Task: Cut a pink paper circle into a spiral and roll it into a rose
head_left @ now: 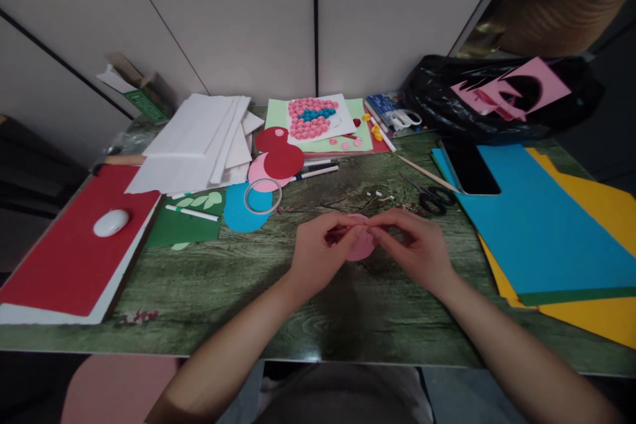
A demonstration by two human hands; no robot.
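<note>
Both of my hands meet over the middle of the green table (pixel 209 291). My left hand (pixel 318 248) and my right hand (pixel 415 245) pinch the top edge of a small pink paper circle (pixel 358 246) from either side. The fingers of both hands are curled and closed on the paper. A thin dark strip or tool seems to run between the left fingers, too small to make out. Most of the circle hangs below the fingertips, just above the tabletop.
Black scissors (pixel 433 199) and a wooden stick (pixel 424 173) lie just beyond my right hand. Blue and yellow paper sheets (pixel 546 225) with a phone (pixel 470 169) fill the right side. Left: red sheet (pixel 69 252), white papers (pixel 199 142), tape ring (pixel 262 197), paper circles (pixel 281 159).
</note>
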